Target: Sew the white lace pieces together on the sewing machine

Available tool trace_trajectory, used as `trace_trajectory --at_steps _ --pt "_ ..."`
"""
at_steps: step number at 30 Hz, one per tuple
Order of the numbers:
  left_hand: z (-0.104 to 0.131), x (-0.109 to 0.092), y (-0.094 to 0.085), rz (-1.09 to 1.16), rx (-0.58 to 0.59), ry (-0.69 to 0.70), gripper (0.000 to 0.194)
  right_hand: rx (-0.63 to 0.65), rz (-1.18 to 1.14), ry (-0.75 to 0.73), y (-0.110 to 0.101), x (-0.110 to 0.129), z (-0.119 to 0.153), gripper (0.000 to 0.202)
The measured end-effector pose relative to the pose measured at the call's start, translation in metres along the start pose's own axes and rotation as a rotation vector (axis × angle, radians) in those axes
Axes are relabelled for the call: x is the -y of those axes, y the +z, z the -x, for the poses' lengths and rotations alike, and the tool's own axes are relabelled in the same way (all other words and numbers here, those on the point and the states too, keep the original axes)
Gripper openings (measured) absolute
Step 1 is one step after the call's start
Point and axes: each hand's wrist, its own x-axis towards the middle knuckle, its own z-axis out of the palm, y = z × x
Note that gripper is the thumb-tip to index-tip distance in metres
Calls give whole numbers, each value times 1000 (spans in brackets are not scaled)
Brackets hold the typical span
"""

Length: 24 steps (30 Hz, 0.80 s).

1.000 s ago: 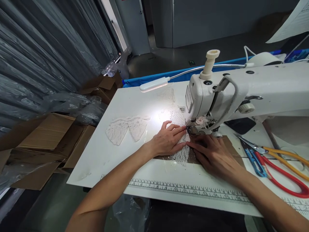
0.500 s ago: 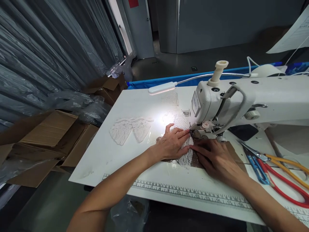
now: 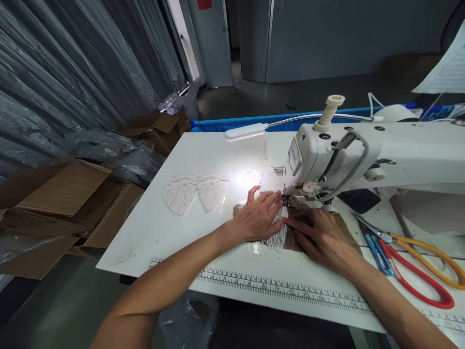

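Head view: beneath the sewing machine's needle area, white lace (image 3: 276, 241) is laid lengthwise between near and far edges of the counter (image 3: 145, 237). It is covered by the flat, spread left hand (image 3: 258, 216), the nearer; its right side is met by the right hand (image 3: 323, 235), curled, grip untellable. Winged lace (image 3: 178, 196) is set toward the left edge.

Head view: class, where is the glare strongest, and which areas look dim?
Head view, centre: glare peaks on the white tabletop below the lamp, washing out detail at the nearby edge of the lace; head view, background: the curtain and floor look dim.
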Motion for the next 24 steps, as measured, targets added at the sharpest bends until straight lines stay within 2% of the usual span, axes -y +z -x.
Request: trace_trajectory --at_steps 4,10,16,24 --pt "-1 -3 4 -6 -54 64 25 6 -2 16 0 1 -1 37" --pt "1 0 -1 71 -70 80 23 16 13 30 -1 3 -2 38" --pt "1 3 -7 44 8 65 26 5 32 73 0 7 -5 40" --pt "-6 1 -7 -14 17 11 31 -8 200 140 -2 19 -14 42"
